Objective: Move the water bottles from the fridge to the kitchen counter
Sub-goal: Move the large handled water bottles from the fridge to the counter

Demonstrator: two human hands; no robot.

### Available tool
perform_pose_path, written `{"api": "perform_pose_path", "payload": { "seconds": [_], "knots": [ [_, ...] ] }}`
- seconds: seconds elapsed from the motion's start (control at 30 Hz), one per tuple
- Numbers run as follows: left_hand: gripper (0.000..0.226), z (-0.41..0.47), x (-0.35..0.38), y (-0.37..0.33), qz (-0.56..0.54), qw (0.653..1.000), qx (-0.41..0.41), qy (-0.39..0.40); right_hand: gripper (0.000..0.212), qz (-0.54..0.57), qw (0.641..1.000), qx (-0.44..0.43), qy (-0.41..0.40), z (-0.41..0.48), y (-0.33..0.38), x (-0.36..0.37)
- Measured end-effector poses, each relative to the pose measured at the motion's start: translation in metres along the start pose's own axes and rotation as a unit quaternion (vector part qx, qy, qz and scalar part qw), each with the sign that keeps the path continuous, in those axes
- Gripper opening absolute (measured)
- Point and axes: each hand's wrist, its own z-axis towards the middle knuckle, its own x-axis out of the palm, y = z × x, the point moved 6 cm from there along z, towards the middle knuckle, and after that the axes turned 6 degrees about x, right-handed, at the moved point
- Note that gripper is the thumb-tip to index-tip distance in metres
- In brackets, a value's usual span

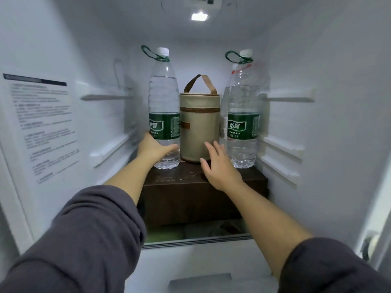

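Gripped so low, the tall left bottle could tip as we lift it off the brown box and knock the beige bag just beside it. The right bottle stands on the bag's other side, both inside the fridge. Our left hand wraps that bottle's base, thumb across the front. Our right hand reaches forward, fingers spread, holding nothing, near the right bottle.

Left bottle and right bottle (green labels) stand on a box.
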Motion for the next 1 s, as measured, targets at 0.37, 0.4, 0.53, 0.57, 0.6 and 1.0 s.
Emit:
{"api": "perform_pose_path", "payload": {
  "seconds": [0.37, 0.4, 0.53, 0.57, 0.6, 1.0],
  "knots": [
    [0.085, -0.075, -0.026, -0.025, -0.024, 0.998, 0.029, 0.050, 0.059, -0.014, 1.000, -0.004, 0.001, -0.006, 0.006, -0.002],
    [0.084, -0.076, -0.026, -0.026, -0.025, 0.998, 0.026, 0.050, 0.058, -0.015, 1.000, -0.003, 0.001, -0.007, 0.006, -0.003],
    [0.080, -0.078, -0.026, -0.026, -0.033, 0.998, 0.029, 0.047, 0.058, -0.007, 1.000, -0.001, -0.002, -0.006, 0.006, -0.003],
    [0.082, -0.078, -0.026, -0.025, -0.033, 0.998, 0.028, 0.048, 0.058, 0.000, 1.000, 0.002, -0.001, -0.006, 0.005, -0.003],
    [0.084, -0.078, -0.026, -0.023, -0.030, 0.998, 0.027, 0.051, 0.058, 0.011, 1.000, 0.004, 0.000, -0.006, 0.005, -0.004],
    [0.087, -0.076, -0.023, -0.021, -0.013, 0.997, 0.027, 0.070, 0.082, 0.377, 0.925, 0.000, -0.042, 0.051, 0.112, -0.117]
  ]
}}
